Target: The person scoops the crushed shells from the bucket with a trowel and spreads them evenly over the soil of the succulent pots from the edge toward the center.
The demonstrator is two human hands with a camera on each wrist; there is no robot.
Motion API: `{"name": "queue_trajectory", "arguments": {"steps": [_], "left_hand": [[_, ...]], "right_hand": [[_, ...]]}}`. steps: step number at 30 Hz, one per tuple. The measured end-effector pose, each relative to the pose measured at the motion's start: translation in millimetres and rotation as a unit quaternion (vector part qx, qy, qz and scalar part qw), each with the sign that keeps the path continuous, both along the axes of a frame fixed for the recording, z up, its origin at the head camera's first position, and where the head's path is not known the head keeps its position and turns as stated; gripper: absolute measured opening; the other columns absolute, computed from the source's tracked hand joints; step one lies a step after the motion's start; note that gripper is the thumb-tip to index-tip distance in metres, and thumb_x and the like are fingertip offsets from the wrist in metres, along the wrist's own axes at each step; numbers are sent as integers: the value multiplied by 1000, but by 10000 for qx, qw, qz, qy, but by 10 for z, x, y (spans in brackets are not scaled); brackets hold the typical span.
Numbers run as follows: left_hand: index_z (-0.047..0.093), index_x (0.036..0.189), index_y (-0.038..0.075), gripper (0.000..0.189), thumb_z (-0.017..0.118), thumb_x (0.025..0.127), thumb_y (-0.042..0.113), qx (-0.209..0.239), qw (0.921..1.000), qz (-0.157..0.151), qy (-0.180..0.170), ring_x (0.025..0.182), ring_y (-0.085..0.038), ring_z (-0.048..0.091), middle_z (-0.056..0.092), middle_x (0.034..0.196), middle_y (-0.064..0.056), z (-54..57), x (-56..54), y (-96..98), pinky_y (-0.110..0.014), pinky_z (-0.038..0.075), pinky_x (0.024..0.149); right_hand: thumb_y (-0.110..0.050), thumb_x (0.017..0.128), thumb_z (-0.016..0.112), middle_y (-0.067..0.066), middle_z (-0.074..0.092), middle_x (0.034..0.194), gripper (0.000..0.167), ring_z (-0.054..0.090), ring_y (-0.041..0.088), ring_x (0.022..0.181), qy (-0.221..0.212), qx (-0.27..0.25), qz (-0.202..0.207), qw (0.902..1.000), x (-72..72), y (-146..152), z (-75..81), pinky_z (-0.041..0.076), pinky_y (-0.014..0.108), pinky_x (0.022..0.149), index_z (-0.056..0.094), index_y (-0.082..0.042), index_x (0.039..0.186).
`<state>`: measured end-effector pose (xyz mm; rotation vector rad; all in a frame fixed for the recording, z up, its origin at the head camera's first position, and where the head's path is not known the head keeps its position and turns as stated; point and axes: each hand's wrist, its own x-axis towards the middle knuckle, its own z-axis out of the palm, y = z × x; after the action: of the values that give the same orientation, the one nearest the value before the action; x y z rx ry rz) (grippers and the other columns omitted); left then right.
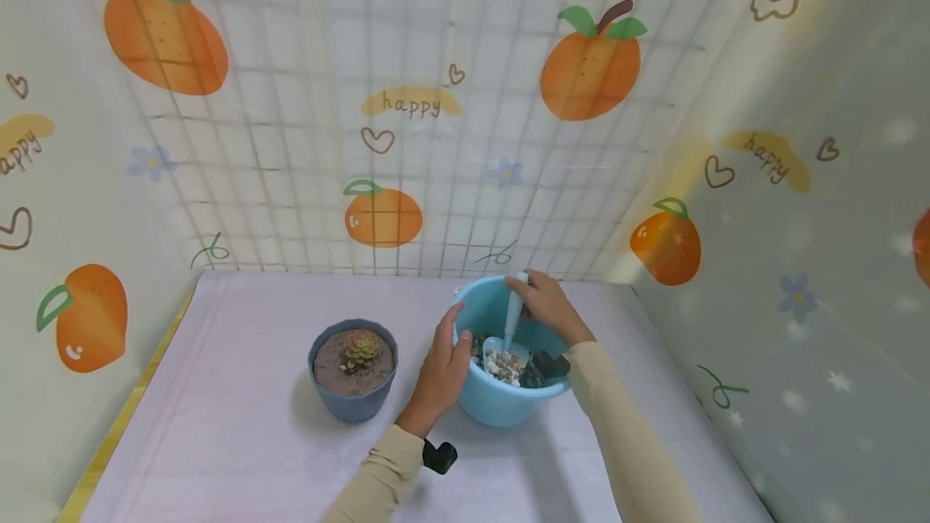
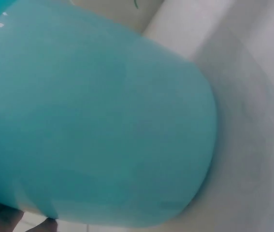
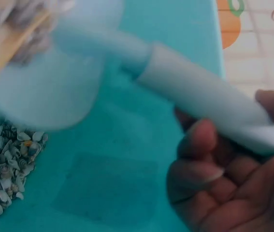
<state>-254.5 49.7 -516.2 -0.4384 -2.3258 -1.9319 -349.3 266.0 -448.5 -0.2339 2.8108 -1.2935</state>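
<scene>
A light blue bucket (image 1: 501, 407) stands on the table, with small seashells (image 3: 8, 166) lying inside it. My right hand (image 1: 550, 309) holds the handle of a pale blue toy shovel (image 1: 514, 313), fingers and thumb around it. The shovel's blade (image 3: 54, 99) is inside the bucket and carries a heap of shells, blurred in the right wrist view. My left hand (image 1: 441, 368) rests against the bucket's left side, its fingers extended near the rim. In the left wrist view the bucket wall (image 2: 103, 121) fills most of the picture, with fingertips at the lower left corner.
A blue-grey pot (image 1: 353, 407) with brown soil and a small succulent (image 1: 360, 351) stands left of the bucket. Pale cloth covers the table (image 1: 240, 345). A curtain printed with oranges (image 1: 383, 218) hangs behind and at both sides.
</scene>
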Motion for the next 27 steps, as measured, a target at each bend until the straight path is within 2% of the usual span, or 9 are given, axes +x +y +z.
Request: {"name": "queue_trajectory", "arguments": {"steps": [4, 9, 16, 19, 27], "left_hand": [[25, 167, 21, 58, 39, 114, 41, -156, 9998, -134, -19, 153, -26, 27, 26, 168, -7, 43, -6, -49, -57, 29, 118], [21, 168, 22, 62, 42, 113, 42, -369, 9993, -26, -103, 153, -29, 27, 24, 168, -8, 110, 7, -121, -60, 29, 117], [23, 167, 22, 63, 45, 112, 43, -358, 9993, 117, 74, 152, -26, 28, 26, 168, -5, 242, 10, -205, -58, 30, 118], [25, 166, 23, 61, 45, 112, 43, -392, 9991, 144, 87, 153, -26, 27, 26, 168, -4, 279, 13, -240, -59, 29, 117], [27, 166, 25, 64, 41, 111, 54, -397, 9985, 83, 364, 154, -26, 25, 24, 169, -5, 400, 20, -296, -59, 28, 118]], "right_hand": [[-49, 108, 52, 13, 60, 83, 46, 60, 28, 69, 17, 10, -130, 9999, -11, 17, 54, 52, 46, 70, 56, -4, 99], [-46, 109, 51, 14, 62, 79, 46, 61, 31, 69, 29, 39, -61, 10000, -34, 1, 161, 53, 53, 73, 56, -2, 99], [-47, 110, 50, 15, 65, 82, 48, 66, 35, 73, 23, -36, -85, 10000, -36, 15, 299, 57, 46, 70, 57, 1, 106], [-47, 110, 50, 16, 66, 80, 49, 67, 42, 76, 28, -75, -131, 9999, -47, 36, 330, 58, 51, 72, 58, 1, 105], [-45, 110, 51, 16, 66, 77, 48, 68, 41, 76, 90, -175, -255, 9995, -41, 51, 510, 59, 53, 74, 59, 2, 102]]}}
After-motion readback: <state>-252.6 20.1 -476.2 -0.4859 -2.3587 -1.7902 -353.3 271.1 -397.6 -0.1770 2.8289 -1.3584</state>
